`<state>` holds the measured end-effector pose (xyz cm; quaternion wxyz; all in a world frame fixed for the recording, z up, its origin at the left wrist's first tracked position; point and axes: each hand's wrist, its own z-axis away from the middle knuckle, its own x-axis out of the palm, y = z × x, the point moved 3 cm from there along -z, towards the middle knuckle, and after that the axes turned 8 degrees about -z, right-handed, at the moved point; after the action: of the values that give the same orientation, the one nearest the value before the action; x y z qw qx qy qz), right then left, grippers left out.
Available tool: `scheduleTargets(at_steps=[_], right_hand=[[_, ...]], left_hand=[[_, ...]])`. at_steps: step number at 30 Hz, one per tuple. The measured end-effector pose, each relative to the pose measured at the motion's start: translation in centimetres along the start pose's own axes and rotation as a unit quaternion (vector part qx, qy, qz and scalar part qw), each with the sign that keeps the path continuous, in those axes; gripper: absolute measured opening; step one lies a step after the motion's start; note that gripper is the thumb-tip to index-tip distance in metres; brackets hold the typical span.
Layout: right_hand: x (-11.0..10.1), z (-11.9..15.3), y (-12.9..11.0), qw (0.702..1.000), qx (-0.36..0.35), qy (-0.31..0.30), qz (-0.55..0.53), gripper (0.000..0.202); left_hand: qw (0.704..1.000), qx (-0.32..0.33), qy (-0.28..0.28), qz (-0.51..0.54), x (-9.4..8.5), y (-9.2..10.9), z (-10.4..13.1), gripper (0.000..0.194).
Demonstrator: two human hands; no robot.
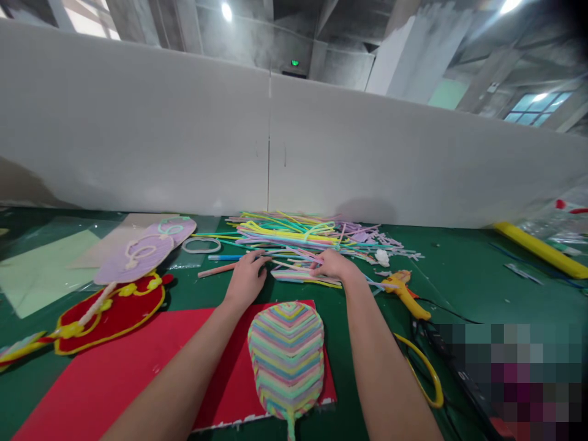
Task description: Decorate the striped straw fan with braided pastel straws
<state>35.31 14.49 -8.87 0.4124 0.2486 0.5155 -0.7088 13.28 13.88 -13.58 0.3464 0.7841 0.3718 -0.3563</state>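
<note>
Across the back of the table spreads a loose pile of coloured pipe cleaners. My right hand is in the pile's front part, its fingers closed around a few pale and pink stems; the exact grip is partly hidden. My left hand rests at the pile's left side with fingers stretched and apart, beside a light brown stick and a blue pen-like stick. Between my forearms lies a leaf-shaped fan covered in striped pastel pipe cleaners, its stem pointing towards me.
Red board lies under the fan. At left are a red fan with yellow trim, purple fan shapes and a pale green sheet. A yellow glue gun, power strip and yellow bar are right. A white partition stands behind.
</note>
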Motion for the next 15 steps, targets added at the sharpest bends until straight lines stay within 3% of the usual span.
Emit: scheduleTargets(at_steps=[9,15], right_hand=[[-0.6,-0.4,0.7,0.995,0.026,0.097,0.003,0.025],[-0.3,-0.8,1.3,0.992,0.028,0.126,0.002,0.010]], left_hand=[[1.000,0.006,-0.007,0.014,0.6,-0.5,0.1,0.030],[1.000,-0.004,-0.011,-0.008,1.1,-1.0,0.1,0.032]])
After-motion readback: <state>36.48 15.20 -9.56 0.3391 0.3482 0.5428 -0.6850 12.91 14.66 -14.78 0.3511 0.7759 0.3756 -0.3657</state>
